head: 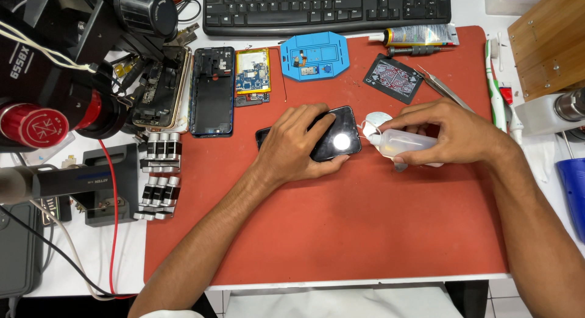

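Observation:
My left hand (pixel 298 144) lies flat on a black smartphone (pixel 338 135) in the middle of the red work mat (pixel 341 232), pinning it down. My right hand (pixel 448 132) grips a small clear squeeze bottle (pixel 399 141) held sideways, its thin nozzle pointing left at the phone's right edge. A round white pad (pixel 376 120) lies just behind the nozzle, partly hidden by the bottle.
A stripped phone frame (pixel 212 92), a circuit board with battery (pixel 252 74) and a blue repair jig (pixel 315 56) lie along the mat's back. Playing card (pixel 393 78), glue tube (pixel 420 34), tweezers (pixel 445 89), keyboard (pixel 326 10) behind. Microscope (pixel 55 80) and metal clamps (pixel 159 184) stand left.

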